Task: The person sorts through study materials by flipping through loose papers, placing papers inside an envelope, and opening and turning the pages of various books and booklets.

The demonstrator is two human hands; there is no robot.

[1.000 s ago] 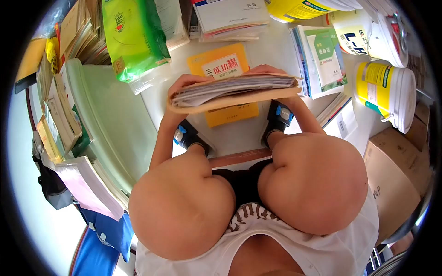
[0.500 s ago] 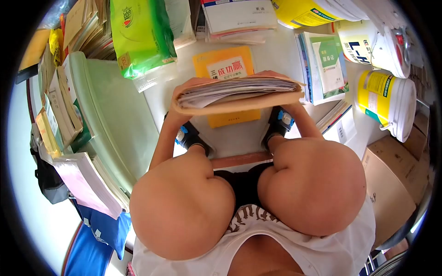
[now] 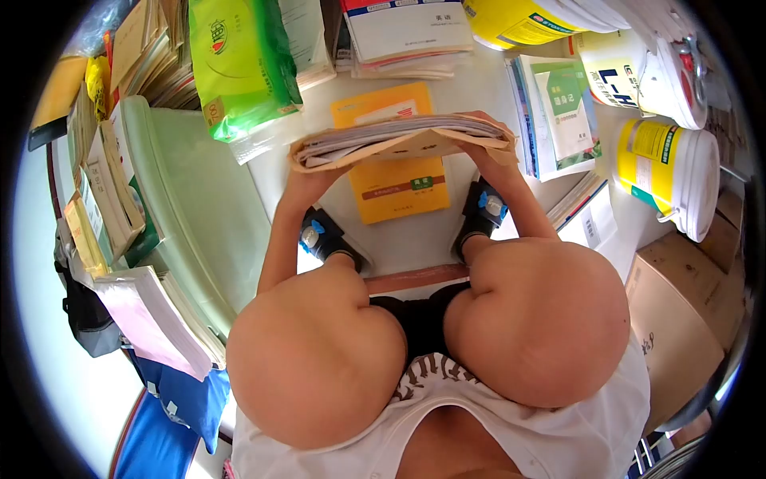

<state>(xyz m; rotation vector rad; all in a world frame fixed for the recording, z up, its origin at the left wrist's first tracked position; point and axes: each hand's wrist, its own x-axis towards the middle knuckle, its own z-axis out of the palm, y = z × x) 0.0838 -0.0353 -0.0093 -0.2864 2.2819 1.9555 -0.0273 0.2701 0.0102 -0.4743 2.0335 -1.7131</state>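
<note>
A brown paper envelope point(image 3: 423, 144) thick with papers is held crosswise in both hands, its open side with the paper edges showing. My left hand point(image 3: 315, 184) grips the left end from below, its fingers partly hidden behind the envelope. Around the right end is closed my right hand point(image 3: 493, 164), with some fingers over the far edge. Beneath the envelope, on the floor, lies a yellow-orange book point(image 3: 405, 191), its middle covered from view. Shoes with blue bows point(image 3: 313, 231) flank the book.
At the upper left are a green plastic package point(image 3: 243, 68) and a pale green bin point(image 3: 199, 184). Book stacks point(image 3: 411, 32) stand ahead, with more books point(image 3: 558, 112) at right. Yellow-and-white buckets point(image 3: 666, 172) and a cardboard box point(image 3: 678, 311) line the right side.
The envelope has moved slightly up and left in view and turned, showing more of its near face. More of the yellow-orange book's lower part shows. Both hands still hold the envelope.
</note>
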